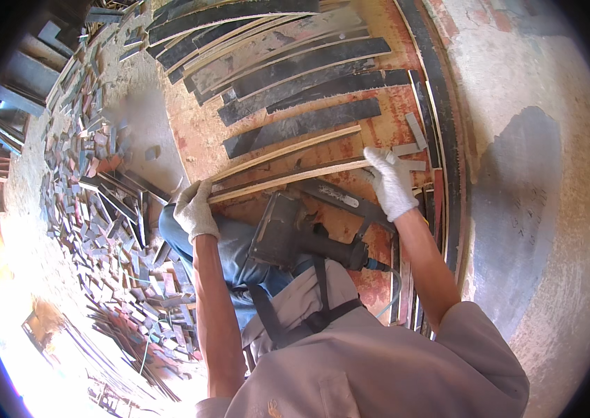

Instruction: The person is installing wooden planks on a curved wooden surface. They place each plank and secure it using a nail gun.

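A long thin wooden strip (295,180), pale along its edge and dark on its face, lies across in front of me. My left hand (196,210), in a white work glove, grips its left end. At the right end, my right hand (391,184), also gloved, has its fingers closed on the strip. A second pale-edged strip (288,150) runs just beyond, its left end close to my left hand; whether that hand touches it I cannot tell. Nearer my body, a black nail gun (284,233) rests by my lap, its long magazine (336,197) pointing toward my right hand.
Several dark boards (302,127) lie across the reddish worktop (194,139) farther off. Short grey bars (408,149) sit beside my right hand. Long dark strips (441,104) line the right edge. A heap of small offcuts (100,223) covers the floor at left. A hose (378,265) joins the nail gun.
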`<state>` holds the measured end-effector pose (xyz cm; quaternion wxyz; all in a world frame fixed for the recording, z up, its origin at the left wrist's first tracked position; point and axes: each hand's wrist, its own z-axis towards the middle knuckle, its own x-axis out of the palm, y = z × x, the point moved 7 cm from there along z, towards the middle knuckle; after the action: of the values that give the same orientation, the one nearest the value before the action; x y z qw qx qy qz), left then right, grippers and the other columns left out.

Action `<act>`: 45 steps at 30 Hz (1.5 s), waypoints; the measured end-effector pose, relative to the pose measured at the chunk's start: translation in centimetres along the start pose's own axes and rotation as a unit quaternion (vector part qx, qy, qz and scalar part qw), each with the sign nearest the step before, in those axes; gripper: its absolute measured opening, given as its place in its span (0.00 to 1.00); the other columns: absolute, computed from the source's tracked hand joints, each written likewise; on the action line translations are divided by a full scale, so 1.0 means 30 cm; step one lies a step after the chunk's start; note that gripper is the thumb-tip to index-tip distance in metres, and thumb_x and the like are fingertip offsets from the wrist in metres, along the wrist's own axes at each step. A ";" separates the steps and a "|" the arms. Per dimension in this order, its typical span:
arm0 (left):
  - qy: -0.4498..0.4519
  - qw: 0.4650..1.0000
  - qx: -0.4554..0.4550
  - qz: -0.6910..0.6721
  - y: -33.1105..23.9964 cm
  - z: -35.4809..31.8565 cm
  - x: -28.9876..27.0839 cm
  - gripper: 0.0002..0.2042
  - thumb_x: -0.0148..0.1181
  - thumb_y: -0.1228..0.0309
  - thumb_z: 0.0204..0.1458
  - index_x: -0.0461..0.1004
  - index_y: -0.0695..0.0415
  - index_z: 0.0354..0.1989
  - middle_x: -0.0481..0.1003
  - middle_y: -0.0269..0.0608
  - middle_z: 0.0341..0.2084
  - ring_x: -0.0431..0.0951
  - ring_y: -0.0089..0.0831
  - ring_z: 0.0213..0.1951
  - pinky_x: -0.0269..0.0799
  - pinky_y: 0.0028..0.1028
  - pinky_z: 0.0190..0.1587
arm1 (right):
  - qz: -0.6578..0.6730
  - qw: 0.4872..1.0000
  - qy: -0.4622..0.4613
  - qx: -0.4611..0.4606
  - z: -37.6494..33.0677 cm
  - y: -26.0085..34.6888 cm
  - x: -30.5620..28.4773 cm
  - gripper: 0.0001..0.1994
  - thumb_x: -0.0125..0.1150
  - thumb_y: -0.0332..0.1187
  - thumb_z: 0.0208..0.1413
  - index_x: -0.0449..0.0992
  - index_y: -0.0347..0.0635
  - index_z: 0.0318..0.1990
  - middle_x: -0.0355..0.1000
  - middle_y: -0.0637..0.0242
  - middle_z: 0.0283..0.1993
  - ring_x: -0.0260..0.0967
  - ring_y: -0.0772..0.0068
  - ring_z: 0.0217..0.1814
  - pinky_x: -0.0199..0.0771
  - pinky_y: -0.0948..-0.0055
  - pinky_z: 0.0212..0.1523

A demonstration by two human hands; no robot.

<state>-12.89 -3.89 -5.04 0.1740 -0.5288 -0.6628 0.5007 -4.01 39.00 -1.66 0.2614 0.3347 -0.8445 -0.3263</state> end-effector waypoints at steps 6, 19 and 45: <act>-0.007 1.000 -0.020 0.009 0.017 0.011 -0.030 0.13 0.75 0.73 0.47 0.85 0.64 0.40 0.83 0.41 0.34 0.79 0.27 0.35 0.76 0.27 0.41 | -0.063 0.997 -0.029 0.025 -0.014 0.004 0.039 0.18 0.63 0.25 0.61 0.72 0.30 0.57 0.75 0.55 0.52 0.75 0.64 0.53 0.83 0.60 0.52; 0.033 0.991 -0.113 -0.059 0.045 0.005 -0.029 0.11 0.70 0.75 0.52 0.83 0.63 0.43 0.82 0.42 0.37 0.82 0.32 0.36 0.82 0.30 0.39 | -0.111 0.992 -0.036 -0.047 0.156 0.092 -0.036 0.14 0.58 0.21 0.64 0.74 0.31 0.57 0.76 0.59 0.47 0.78 0.69 0.40 0.90 0.67 0.41; 0.043 0.997 -0.028 -0.058 0.058 -0.055 -0.031 0.19 0.71 0.80 0.51 0.80 0.68 0.52 0.81 0.44 0.41 0.80 0.28 0.39 0.80 0.25 0.41 | -0.338 0.924 -0.023 -0.177 0.206 0.024 -0.055 0.14 0.68 0.25 0.58 0.80 0.35 0.52 0.80 0.65 0.43 0.75 0.81 0.40 0.77 0.77 0.41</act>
<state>-10.36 -4.04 -5.53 0.2159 -0.5156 -0.6980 0.4476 -7.31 42.94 -5.54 0.1713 0.5414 -0.6151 -0.5470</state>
